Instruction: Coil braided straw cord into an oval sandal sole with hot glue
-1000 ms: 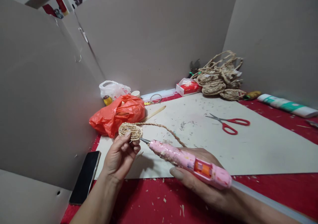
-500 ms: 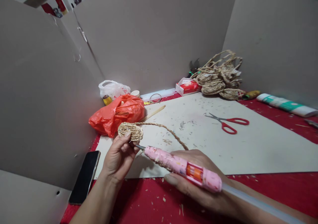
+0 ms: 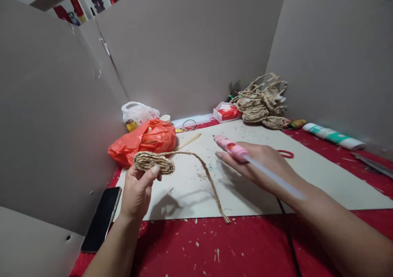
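Observation:
My left hand (image 3: pixel 137 189) holds a flat oval coil of braided straw rope (image 3: pixel 153 162) above the white board (image 3: pixel 307 179). A loose tail of the braid (image 3: pixel 211 183) arcs from the coil down to the board's near edge. My right hand (image 3: pixel 260 162) grips a pink glue gun (image 3: pixel 229 145), its nozzle pointing away to the far left, over the middle of the board. A clear glue stick (image 3: pixel 273 178) juts from its rear along my wrist. The red scissors (image 3: pixel 286 154) lie mostly hidden behind my right hand.
An orange plastic bag (image 3: pixel 144 142) and a white bag (image 3: pixel 139 112) sit at the left. A black phone (image 3: pixel 101 219) lies on the red tabletop (image 3: pixel 215 248). At the back are a pile of straw coils (image 3: pixel 260 105), a tissue pack (image 3: pixel 226 112) and a wrapped roll (image 3: pixel 333 136). Grey partitions surround the desk.
My right hand has lifted the glue gun away from the coil and swung it right and farther out over the board. The left hand tilted the coil flatter and moved slightly left.

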`<state>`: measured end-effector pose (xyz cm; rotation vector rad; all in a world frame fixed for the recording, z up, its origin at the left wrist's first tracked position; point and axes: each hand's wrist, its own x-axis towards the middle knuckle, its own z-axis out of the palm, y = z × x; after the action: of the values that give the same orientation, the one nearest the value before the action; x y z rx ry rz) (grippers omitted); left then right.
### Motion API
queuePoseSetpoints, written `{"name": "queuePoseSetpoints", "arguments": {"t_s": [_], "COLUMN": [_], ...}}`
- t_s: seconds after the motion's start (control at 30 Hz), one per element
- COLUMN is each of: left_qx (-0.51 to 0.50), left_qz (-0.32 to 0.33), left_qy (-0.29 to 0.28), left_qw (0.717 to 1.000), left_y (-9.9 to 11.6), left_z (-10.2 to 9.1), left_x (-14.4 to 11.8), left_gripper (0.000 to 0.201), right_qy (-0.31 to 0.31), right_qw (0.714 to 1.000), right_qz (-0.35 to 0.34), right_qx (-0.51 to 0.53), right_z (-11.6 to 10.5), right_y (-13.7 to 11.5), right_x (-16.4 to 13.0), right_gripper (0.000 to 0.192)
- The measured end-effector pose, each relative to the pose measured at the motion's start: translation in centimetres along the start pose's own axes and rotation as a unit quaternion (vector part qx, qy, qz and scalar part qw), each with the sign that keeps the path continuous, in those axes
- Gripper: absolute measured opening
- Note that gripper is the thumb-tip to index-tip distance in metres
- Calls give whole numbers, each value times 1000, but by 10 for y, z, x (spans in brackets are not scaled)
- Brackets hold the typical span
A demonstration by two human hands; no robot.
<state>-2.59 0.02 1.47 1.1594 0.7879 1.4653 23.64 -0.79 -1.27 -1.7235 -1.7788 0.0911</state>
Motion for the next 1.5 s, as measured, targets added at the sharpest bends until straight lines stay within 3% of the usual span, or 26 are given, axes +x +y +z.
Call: {"name": "queuePoseSetpoints", "arguments": {"t_s": [0.1,0.3,0.37,0.47,0.53,0.6,0.7,0.8,1.0,1.17,1.33,1.5], "left_qx": [47,92,101,93,82,76,75,75,64,46,9,-8], "left_qz": [34,62,58,36,14,-7,-16,-2,1,6,-11,-40], "left_qy": [-2,-12,-27,-47,-52,-57,-62,-59,-67,-74,-76,-90], "left_qw": [998,994,993,994,995,995,995,995,996,996,997,995], "left_y": [2,3,3,4,4,4,7,9,11,11,11,9], "left_z": [-1,-1,1,4,5,5,5,6,1,-7,-4,0], "left_x": [-2,-4,-5,-7,-9,-11,-14,-15,-11,-9,-12,-14], "left_gripper": [12,13,13,13,15,17,19,16,14,12,12,9], "right_qy": [-111,-207,-162,6,61,62,71,110,145,149,154,163], "right_qw": [983,966,980,997,969,940,909,882,886,876,879,888], "right_qz": [66,49,35,-55,-157,-236,-288,-310,-293,-343,-386,-381], "right_qx": [-130,-147,-111,58,180,238,293,337,329,305,234,201], "right_z": [6,7,4,2,6,12,21,24,14,10,18,21], "right_y": [5,8,1,-19,-35,-48,-60,-67,-82,-92,-88,-79], "right_x": [11,10,7,-5,-15,-24,-33,-33,-33,-35,-36,-39], "right_gripper": [37,45,38,27,30,39,46,41,36,42,47,45]}}
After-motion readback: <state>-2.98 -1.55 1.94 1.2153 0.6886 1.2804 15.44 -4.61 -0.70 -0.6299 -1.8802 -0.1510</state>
